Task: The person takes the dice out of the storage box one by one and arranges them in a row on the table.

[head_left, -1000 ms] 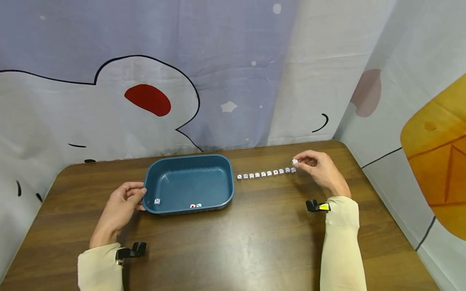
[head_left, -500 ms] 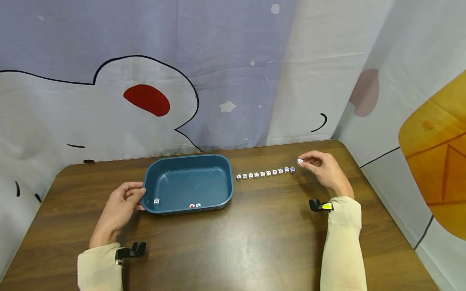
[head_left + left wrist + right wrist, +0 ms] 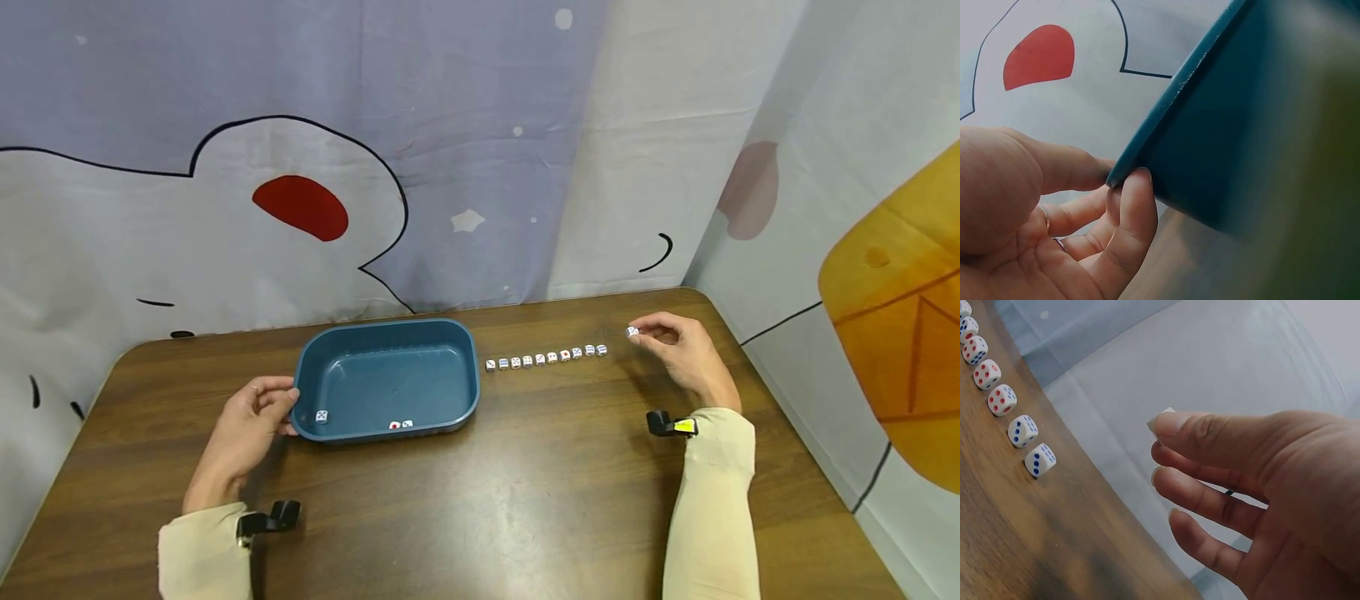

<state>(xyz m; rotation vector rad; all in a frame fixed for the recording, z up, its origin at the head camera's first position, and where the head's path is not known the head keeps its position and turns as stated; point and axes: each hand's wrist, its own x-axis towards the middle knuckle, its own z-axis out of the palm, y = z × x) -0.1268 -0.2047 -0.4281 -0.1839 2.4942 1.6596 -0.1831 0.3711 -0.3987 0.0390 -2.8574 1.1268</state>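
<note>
My left hand [image 3: 243, 429] pinches the left rim of a blue plastic tray [image 3: 463, 417]; the left wrist view shows thumb and fingers on either side of that rim. Inside the tray lie a white die [image 3: 322, 417] at the left and two more dice near the front wall, one with a red dot [image 3: 394, 426]. Between thumb and fingertips my right hand [image 3: 686, 354] holds a white die [image 3: 632, 332] above the table, mostly covered by the thumb in the right wrist view. Several dice stand in a row right of the tray, ending at a die [image 3: 1040, 460] left of this hand.
The wooden table [image 3: 465, 517] reaches back to a printed cloth [image 3: 465, 150] hanging behind it. Another cloth with a yellow shape [image 3: 900, 317] hangs along the right side. The row of dice runs close to the tray's right wall.
My right hand has moved to the right with its die, away from the row's right end. The left hand stays on the tray, and the row stands as before.
</note>
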